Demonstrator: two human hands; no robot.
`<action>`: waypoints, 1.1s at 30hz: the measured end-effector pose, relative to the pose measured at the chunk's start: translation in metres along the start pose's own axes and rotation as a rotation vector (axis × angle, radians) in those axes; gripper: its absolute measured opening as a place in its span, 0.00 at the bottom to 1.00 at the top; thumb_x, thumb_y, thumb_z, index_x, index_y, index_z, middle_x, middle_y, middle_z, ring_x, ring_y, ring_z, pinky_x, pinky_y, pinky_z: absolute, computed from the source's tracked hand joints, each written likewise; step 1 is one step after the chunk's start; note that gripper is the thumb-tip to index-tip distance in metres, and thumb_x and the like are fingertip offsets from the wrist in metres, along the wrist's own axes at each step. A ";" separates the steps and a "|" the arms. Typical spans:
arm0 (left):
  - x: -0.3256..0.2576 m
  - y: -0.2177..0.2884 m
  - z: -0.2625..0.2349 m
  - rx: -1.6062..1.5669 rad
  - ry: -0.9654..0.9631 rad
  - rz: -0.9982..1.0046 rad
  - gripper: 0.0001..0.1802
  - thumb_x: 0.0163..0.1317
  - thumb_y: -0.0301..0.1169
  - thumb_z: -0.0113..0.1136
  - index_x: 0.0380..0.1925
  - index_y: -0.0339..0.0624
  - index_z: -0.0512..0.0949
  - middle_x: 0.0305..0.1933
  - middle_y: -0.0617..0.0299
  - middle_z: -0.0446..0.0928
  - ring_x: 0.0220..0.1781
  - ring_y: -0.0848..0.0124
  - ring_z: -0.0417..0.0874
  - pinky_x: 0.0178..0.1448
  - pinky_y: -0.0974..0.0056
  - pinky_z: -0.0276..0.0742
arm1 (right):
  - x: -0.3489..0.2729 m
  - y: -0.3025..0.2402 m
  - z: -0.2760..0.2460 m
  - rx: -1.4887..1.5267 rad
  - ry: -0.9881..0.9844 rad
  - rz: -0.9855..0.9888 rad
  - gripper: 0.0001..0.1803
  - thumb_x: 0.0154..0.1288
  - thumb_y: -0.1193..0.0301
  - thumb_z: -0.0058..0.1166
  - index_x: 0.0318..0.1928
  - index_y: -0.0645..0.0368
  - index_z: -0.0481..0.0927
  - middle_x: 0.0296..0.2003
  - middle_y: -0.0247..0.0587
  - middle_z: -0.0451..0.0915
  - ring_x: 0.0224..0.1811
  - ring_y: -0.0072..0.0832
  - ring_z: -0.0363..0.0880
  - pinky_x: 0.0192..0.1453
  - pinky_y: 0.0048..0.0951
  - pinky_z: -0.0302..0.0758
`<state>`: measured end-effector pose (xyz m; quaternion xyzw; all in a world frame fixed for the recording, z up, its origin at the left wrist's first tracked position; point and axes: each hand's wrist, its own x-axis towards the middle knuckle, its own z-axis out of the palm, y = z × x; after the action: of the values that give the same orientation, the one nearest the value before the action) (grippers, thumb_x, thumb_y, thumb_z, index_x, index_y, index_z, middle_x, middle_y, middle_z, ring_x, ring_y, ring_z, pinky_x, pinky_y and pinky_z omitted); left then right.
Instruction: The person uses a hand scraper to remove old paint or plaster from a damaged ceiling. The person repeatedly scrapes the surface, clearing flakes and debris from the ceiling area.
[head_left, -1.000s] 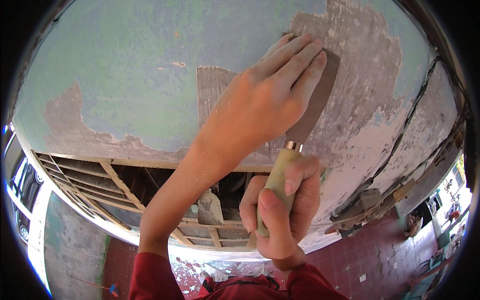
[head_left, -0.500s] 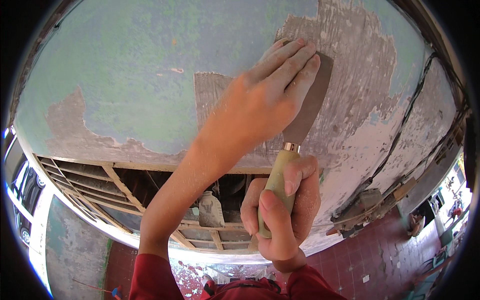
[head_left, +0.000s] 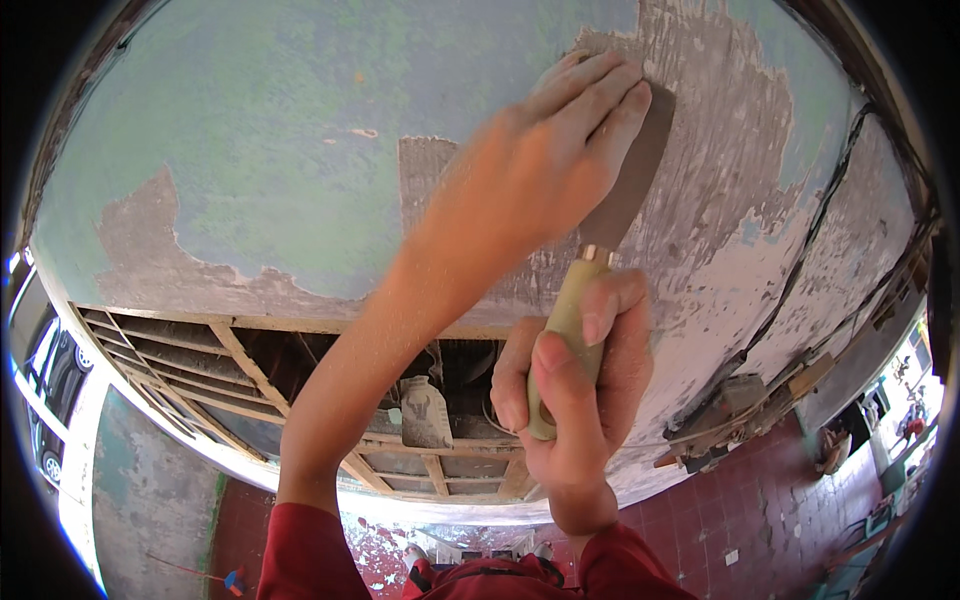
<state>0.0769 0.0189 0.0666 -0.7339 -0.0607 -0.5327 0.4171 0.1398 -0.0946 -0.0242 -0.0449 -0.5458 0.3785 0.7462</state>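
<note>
Scraper (head_left: 622,205) sits at 2 o'clock from centre, blade against patchy painted wall (head_left: 280,180), pointing 1 o'clock. Right hand (head_left: 578,400): fingers clamped around pale handle (head_left: 568,310). Left hand (head_left: 555,150): fingers nearly together, stretched flat over blade. Wooden slatted frame (head_left: 246,363) between 8 and 9 o'clock.

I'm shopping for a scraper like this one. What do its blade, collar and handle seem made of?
Blade: probably steel; flat, dull grey-brown. Collar: shiny metal, judging by its bright highlights; which metal is unclear. Handle: perhaps painted wood or plastic; smooth, pale yellow-green, with no clear grain to settle it.
</note>
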 end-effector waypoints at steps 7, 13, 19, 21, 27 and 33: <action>-0.012 0.011 0.006 0.011 -0.009 -0.033 0.21 0.50 0.24 0.57 0.47 0.28 0.78 0.56 0.50 0.77 0.61 0.57 0.76 0.66 0.60 0.74 | -0.009 0.004 -0.001 -0.105 0.018 -0.010 0.12 0.65 0.78 0.43 0.40 0.51 0.55 0.31 0.33 0.62 0.12 0.17 0.63 0.12 0.19 0.58; 0.007 -0.002 0.006 0.050 0.049 0.031 0.22 0.50 0.24 0.58 0.48 0.29 0.78 0.54 0.50 0.78 0.60 0.58 0.77 0.66 0.61 0.74 | 0.008 0.003 0.004 0.004 0.089 -0.039 0.10 0.65 0.82 0.43 0.40 0.57 0.59 0.30 0.36 0.64 0.17 0.16 0.68 0.16 0.18 0.61; 0.001 0.001 0.005 0.043 -0.006 0.025 0.21 0.51 0.25 0.57 0.48 0.29 0.78 0.53 0.49 0.78 0.61 0.58 0.77 0.67 0.60 0.73 | 0.002 -0.001 0.006 -0.140 0.103 0.031 0.11 0.66 0.77 0.42 0.41 0.49 0.57 0.27 0.30 0.62 0.13 0.16 0.63 0.12 0.18 0.57; -0.003 0.003 0.008 0.023 0.006 0.018 0.21 0.52 0.25 0.56 0.48 0.29 0.78 0.53 0.49 0.78 0.61 0.58 0.77 0.67 0.60 0.73 | 0.000 0.001 0.001 -0.143 0.055 -0.011 0.11 0.67 0.76 0.43 0.41 0.49 0.57 0.26 0.30 0.62 0.13 0.16 0.63 0.12 0.18 0.57; 0.010 -0.005 0.004 0.007 -0.031 -0.038 0.27 0.53 0.20 0.55 0.58 0.40 0.74 0.64 0.58 0.72 0.67 0.57 0.72 0.63 0.60 0.78 | 0.013 0.000 0.005 -0.016 0.069 0.026 0.10 0.66 0.79 0.44 0.40 0.54 0.58 0.31 0.34 0.63 0.17 0.16 0.67 0.16 0.18 0.61; 0.000 0.004 0.001 -0.013 -0.064 -0.072 0.27 0.53 0.20 0.55 0.57 0.40 0.74 0.64 0.56 0.72 0.67 0.57 0.72 0.64 0.59 0.77 | 0.002 0.003 -0.001 0.029 0.020 -0.010 0.09 0.67 0.80 0.44 0.40 0.57 0.58 0.33 0.35 0.63 0.19 0.16 0.68 0.18 0.18 0.63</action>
<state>0.0799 0.0168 0.0643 -0.7506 -0.0971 -0.5238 0.3909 0.1391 -0.0911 -0.0247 -0.0353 -0.5332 0.3823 0.7538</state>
